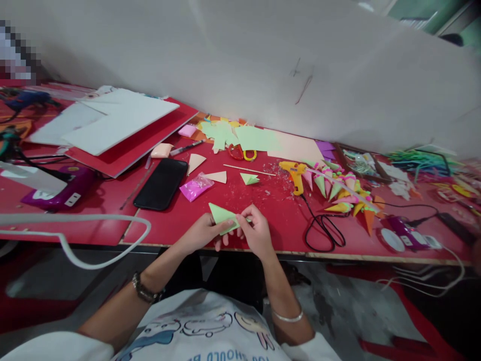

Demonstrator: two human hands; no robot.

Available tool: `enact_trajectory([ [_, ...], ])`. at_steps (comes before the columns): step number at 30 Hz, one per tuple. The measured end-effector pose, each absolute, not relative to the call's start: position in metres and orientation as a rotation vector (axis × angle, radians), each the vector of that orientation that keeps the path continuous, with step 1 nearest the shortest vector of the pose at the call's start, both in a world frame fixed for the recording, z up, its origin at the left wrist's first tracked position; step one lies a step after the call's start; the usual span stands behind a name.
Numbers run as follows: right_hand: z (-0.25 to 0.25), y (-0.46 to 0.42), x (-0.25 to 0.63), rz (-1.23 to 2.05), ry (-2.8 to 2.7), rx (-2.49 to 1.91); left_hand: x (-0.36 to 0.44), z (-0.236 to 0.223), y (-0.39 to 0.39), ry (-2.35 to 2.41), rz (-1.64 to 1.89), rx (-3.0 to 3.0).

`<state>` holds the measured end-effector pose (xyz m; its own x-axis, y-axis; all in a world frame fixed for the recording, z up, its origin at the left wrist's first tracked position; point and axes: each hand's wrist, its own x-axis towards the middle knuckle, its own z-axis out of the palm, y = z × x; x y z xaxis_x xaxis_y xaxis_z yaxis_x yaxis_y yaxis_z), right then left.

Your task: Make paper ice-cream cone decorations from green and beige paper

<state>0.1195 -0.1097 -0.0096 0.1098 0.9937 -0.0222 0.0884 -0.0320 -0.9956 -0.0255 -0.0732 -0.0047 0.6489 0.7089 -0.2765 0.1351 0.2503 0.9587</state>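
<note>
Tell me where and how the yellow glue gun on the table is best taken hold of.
Probably by the handle of the glue gun, coming from the person's near side with the right hand, the nearer one. The handle points toward the near edge of the table, while paper cones crowd in on the right.

Pale green paper point(220, 214) (pointed at upper left) is held in both hands point(203, 233) point(257, 231).
</note>
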Motion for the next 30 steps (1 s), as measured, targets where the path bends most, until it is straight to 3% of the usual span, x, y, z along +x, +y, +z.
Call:
enact_trajectory([
  [10, -0.0149, -0.1079, 0.1217, 1.116, -1.205, -1.345, -0.0264, -0.0107, -0.0747, 1.118, 0.448, 1.41],
  [20, -0.0075, -0.1051, 0.1266, 1.246, -1.435, -1.29, -0.027, -0.0099, -0.0769, 1.083, 0.414, 1.587],
  [30, -0.0075, -0.1054, 0.124, 1.302, -1.357, -1.275, -0.0289, -0.0069, -0.0762, 0.971, 0.647, 1.756],
])
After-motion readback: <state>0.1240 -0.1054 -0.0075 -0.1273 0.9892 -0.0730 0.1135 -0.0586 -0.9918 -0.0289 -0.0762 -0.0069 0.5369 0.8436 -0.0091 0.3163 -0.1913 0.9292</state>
